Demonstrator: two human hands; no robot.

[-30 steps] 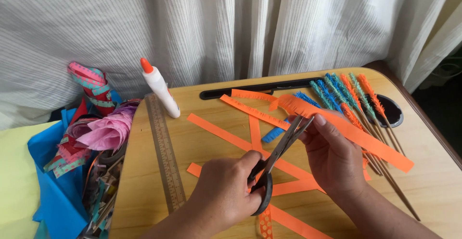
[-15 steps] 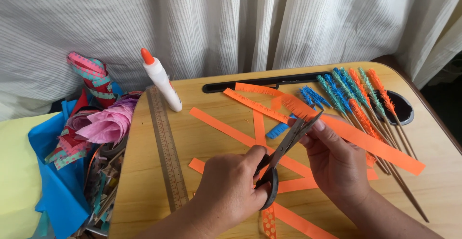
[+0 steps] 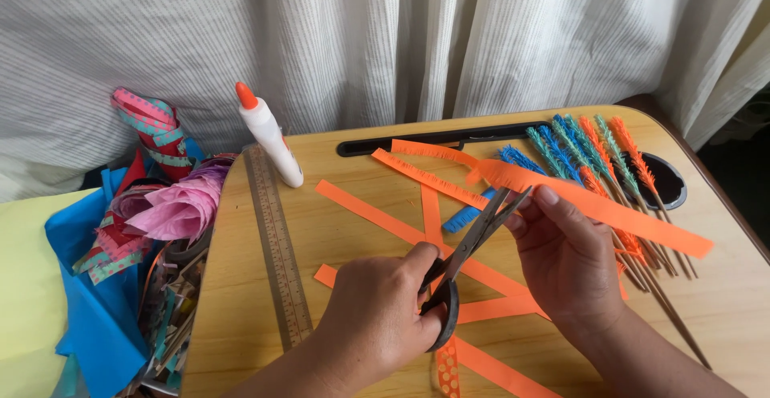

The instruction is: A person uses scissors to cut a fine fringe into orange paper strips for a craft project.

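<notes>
My left hand (image 3: 377,310) grips the black handles of a pair of scissors (image 3: 475,239), whose blades point up and to the right. The blade tips sit slightly apart at the left end of a long orange paper strip (image 3: 634,220). My right hand (image 3: 571,263) pinches that strip near its left end and holds it just above the wooden table (image 3: 353,246). The rest of the strip runs out to the right over the sticks.
Several loose orange strips (image 3: 377,214) lie on the table. A white glue bottle (image 3: 270,140) and a ruler (image 3: 277,246) are at the left. Fringed blue and orange sticks (image 3: 593,149) lie at the right by a round hole (image 3: 672,183). Paper scraps (image 3: 172,206) are piled off the left edge.
Both hands stay at the strip's left end with the scissors at its edge. The view has shifted slightly, and nothing was let go.
</notes>
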